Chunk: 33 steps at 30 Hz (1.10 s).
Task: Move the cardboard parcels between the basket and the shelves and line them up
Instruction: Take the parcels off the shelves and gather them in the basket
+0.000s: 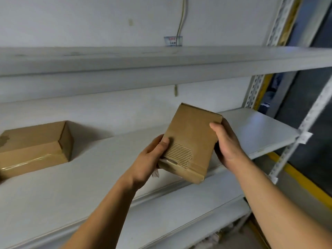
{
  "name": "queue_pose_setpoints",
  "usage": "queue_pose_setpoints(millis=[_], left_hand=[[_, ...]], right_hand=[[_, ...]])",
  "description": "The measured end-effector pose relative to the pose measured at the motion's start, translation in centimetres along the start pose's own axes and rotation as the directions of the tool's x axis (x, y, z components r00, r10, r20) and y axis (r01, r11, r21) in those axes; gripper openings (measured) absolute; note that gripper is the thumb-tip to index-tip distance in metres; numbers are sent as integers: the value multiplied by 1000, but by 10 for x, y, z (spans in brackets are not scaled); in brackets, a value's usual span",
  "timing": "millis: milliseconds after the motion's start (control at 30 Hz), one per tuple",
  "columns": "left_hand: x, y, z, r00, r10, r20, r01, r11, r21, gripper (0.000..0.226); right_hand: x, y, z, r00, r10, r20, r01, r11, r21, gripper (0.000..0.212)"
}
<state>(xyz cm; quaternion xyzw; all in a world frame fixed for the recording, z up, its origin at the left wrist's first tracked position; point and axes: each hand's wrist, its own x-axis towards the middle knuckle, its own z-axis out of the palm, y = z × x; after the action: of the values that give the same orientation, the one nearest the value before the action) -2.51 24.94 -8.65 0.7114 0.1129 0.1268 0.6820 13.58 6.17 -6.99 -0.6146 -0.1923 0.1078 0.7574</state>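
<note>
Both hands, left hand [152, 155] and right hand [227, 143], grasp a small cardboard parcel [190, 142], tilted above the middle shelf [107, 177], right of the taped parcel [34, 148]. Placing step; next, probably lower it level beside that parcel.

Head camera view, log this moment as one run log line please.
held parcel tilted above middle shelf | left hand and right hand grip it | second parcel rests on shelf, left
</note>
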Motion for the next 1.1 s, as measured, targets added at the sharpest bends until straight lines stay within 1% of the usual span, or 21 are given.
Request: queue_pose_setpoints(millis=[67,100,133,200,233,267,333,400,533,600,700,767,867,933,967,1033,1100], left_hand=[[11,-6,14,1000,17,13,-17,1000,15,62],[17,-10,22,999,28,21,-29,999,18,68],[21,-14,32,999,43,32,-43,999,16,69],[27,-19,54,997,63,50,-62,998,-11,65],[28,-19,67,995,72,62,-70,997,-30,64],[30,-20,80,994,82,78,-78,996,-47,65],[35,-24,108,987,108,123,-99,992,-81,68],[36,-26,140,977,121,174,-106,990,-93,68],[28,-33,216,944,125,304,-114,992,-53,54],[20,-37,255,920,106,377,-117,993,9,49],[3,-47,314,885,75,460,-130,987,90,45],[-6,-61,355,857,57,512,-135,984,117,55],[-23,-84,418,796,-8,605,-108,982,155,68],[-35,-99,461,767,-60,639,-88,976,197,78],[-44,-104,480,753,-80,653,-79,974,210,80],[-59,-115,518,717,-94,691,-85,972,219,69],[-76,-118,552,691,-84,718,-83,977,194,65]], right_hand=[[-13,-3,-14,997,8,-83,-11,999,-37,25],[-20,-4,-22,992,21,-121,-26,999,-41,33],[-29,-3,-30,987,23,-162,-31,999,-45,49],[-49,-1,-46,971,21,-238,-39,997,-70,86],[-61,0,-54,964,18,-266,-44,995,-89,95],[-74,3,-62,960,19,-281,-49,994,-98,94],[-104,7,-78,955,20,-296,-56,992,-113,77],[-132,8,-93,944,12,-330,-70,984,-166,62],[-174,2,-140,890,-19,-455,-67,983,-171,47],[-194,-1,-170,857,-37,-515,-65,982,-178,47],[-228,2,-219,810,-29,-586,-110,974,-200,58],[-253,6,-253,785,-6,-620,-123,979,-165,61],[-291,15,-303,740,19,-672,-123,986,-108,55],[-318,21,-337,712,32,-702,-129,988,-85,57],[-331,23,-353,690,38,-723,-136,988,-78,58],[-357,25,-383,652,48,-757,-147,987,-64,56],[-379,24,-410,616,42,-786,-162,984,-74,52]])
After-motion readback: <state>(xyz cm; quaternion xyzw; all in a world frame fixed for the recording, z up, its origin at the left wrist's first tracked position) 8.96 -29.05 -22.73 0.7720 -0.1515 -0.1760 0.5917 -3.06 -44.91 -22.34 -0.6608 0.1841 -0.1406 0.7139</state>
